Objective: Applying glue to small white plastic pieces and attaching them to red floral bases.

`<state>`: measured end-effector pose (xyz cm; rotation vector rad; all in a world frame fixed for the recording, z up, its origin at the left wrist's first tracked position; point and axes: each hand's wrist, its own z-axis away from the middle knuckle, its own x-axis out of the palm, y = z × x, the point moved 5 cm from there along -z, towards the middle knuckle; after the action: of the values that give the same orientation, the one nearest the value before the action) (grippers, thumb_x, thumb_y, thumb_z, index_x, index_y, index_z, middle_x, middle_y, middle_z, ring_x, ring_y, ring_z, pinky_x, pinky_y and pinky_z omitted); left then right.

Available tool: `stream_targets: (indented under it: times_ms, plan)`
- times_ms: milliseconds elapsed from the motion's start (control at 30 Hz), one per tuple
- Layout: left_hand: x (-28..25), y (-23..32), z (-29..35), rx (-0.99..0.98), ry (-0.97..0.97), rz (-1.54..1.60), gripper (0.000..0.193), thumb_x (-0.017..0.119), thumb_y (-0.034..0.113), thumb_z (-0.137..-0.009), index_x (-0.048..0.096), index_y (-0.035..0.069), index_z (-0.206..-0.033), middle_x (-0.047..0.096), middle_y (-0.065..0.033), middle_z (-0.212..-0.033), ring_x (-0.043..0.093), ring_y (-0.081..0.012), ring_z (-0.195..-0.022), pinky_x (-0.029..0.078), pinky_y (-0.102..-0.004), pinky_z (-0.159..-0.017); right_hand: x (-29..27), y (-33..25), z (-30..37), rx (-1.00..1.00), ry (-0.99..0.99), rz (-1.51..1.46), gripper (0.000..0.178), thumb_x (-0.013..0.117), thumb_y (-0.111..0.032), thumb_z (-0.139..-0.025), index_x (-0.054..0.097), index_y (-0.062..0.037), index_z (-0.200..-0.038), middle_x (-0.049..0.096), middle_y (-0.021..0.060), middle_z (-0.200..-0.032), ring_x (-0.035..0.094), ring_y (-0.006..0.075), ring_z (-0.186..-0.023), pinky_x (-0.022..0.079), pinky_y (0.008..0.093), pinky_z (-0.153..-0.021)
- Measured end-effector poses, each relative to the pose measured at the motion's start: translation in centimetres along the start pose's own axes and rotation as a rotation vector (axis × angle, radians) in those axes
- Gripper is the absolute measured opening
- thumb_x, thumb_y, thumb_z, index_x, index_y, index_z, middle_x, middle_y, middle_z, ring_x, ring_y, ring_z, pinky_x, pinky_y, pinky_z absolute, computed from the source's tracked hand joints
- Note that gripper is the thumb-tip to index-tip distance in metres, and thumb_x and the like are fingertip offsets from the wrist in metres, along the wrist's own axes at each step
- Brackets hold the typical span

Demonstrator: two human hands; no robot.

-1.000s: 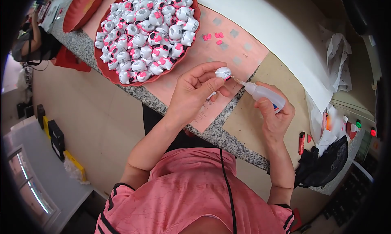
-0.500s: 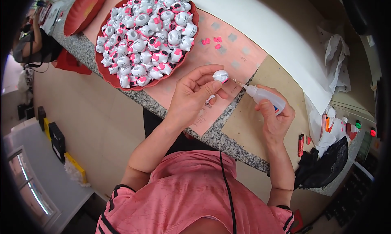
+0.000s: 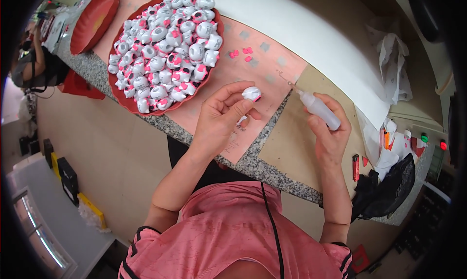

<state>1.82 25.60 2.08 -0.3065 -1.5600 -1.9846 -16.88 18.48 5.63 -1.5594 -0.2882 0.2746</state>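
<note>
Between the thumb and fingers of my left hand (image 3: 223, 114) is a small white figurine head (image 3: 251, 94) with a bit of pink on its lower side. A second small white piece (image 3: 242, 119) shows below, by the curled lower fingers. My right hand (image 3: 331, 128) is wrapped round a translucent squeeze bottle (image 3: 320, 110). Its narrow nozzle (image 3: 295, 87) tilts up and left, apart from the figurine. To the left, a scalloped red tray (image 3: 214, 77) is heaped with white and pink figurine heads (image 3: 160, 50). Several small pink pieces (image 3: 247, 51) lie beyond my left hand.
Pink paper (image 3: 277, 50) covers part of the granite counter (image 3: 272, 174), beside a tan board (image 3: 301, 138). Another red tray (image 3: 97, 21) stands far left. A red lighter (image 3: 355, 167) and black mesh cloth (image 3: 389, 194) lie at right. A co-worker (image 3: 36, 65) is at far left.
The bottle nozzle has drawn away from the figurine and points more upward. My left hand has shifted slightly left with the figurine. The whole view has also shifted a little.
</note>
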Motion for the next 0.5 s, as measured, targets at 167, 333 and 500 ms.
stream_targets:
  times_ms: [167,333,500]
  plan:
    - [0.1,0.1,0.9,0.017,0.005,-0.033,0.03,0.055,0.003,-0.087,0.051,0.0,-0.116,0.062,-0.0074,-0.095,0.062,-0.0134,-0.075,0.04,-0.0202,-0.053,-2.8,1.4,-0.5,0.038,0.073,0.144,0.033,0.066,-0.004,-0.077,0.054,-0.0003,-0.108,0.057,0.0027,-0.099,0.052,0.0094,-0.09,0.041,0.022,-0.077]
    - [-0.1,0.1,1.9,0.012,0.012,-0.034,0.029,0.055,0.003,-0.087,0.051,-0.001,-0.115,0.061,-0.0067,-0.093,0.062,-0.0138,-0.075,0.04,-0.0209,-0.053,-3.4,2.4,-1.2,0.014,0.127,0.208,0.03,0.064,0.0,-0.078,0.053,-0.0021,-0.105,0.056,0.0033,-0.099,0.051,0.0095,-0.09,0.041,0.022,-0.078]
    - [-0.8,0.6,2.1,0.024,0.025,-0.004,0.028,0.055,0.004,-0.087,0.051,0.0,-0.115,0.06,-0.0061,-0.092,0.062,-0.0141,-0.074,0.04,-0.0214,-0.054,-3.1,2.5,-1.0,-0.077,0.172,0.195,0.03,0.063,0.002,-0.077,0.051,-0.0025,-0.105,0.057,0.0041,-0.097,0.051,0.0103,-0.087,0.041,0.0219,-0.077]
